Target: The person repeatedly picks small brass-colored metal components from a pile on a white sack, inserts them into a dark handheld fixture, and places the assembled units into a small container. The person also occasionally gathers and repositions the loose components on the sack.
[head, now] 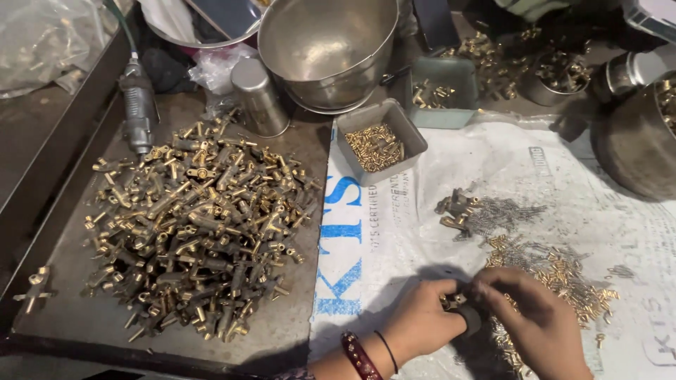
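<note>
- Brass fitting (456, 302), a small dark-and-gold piece, sits pinched between both hands low at the near edge of the white woven sack (493, 176) that covers the bench.
- Left hand (421, 321) curls shut around the fitting's near side, thumb and fingers pressed on it; a red bangle and a black thread circle that wrist.
- Right hand (531, 317) closes over a dark rounded end of the same piece, fingertips bent in; whether a small part is also held under them cannot be told.
- Step in hand looks like fitting or turning a small part into the piece; by my reading, the next move calls for steady fingertip alignment, since the parts are tiny.
- Loose small brass pins (563, 278) lie scattered just beside the right hand, with a grey heap of thin pins (503, 211) farther up the sack.
- Grey square tray (381, 141) holds small gold-coloured inserts.
- Second grey tray (443, 91) behind it holds a few brass bits.
- Large steel bowl (327, 49) shows no contents; a steel cup (259, 97) stands beside it.
- Big pile of brass valve bodies (197, 218) covers the dark metal tray (63, 309) on the left.
</note>
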